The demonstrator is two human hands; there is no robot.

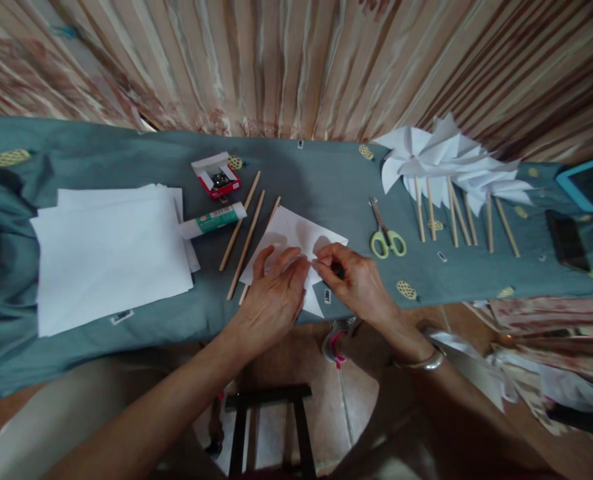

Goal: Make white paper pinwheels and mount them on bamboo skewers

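A white paper square (pixel 296 227), cut in from its corners, lies at the front of the table with one pointed flap (pixel 314 305) reaching toward me. My left hand (pixel 276 288) rests over its near left part, fingers bent and closed on the paper near the middle. From the other side, my right hand (pixel 354 277) pinches at the same middle spot with thumb and forefinger. Whether a small pin is between the fingertips cannot be made out. One wooden stick (pixel 275 212) lies partly under the paper, and two more sticks (pixel 249 243) lie just left of it.
On the left are a stack of white paper (pixel 111 260), a glue stick (pixel 214 220) and an open red box (pixel 219 180) of small metal pins. Green-handled scissors (pixel 384 237) lie right of the paper. Farther right are several paper pinwheels (pixel 451 160) on sticks and a dark phone (pixel 567 240).
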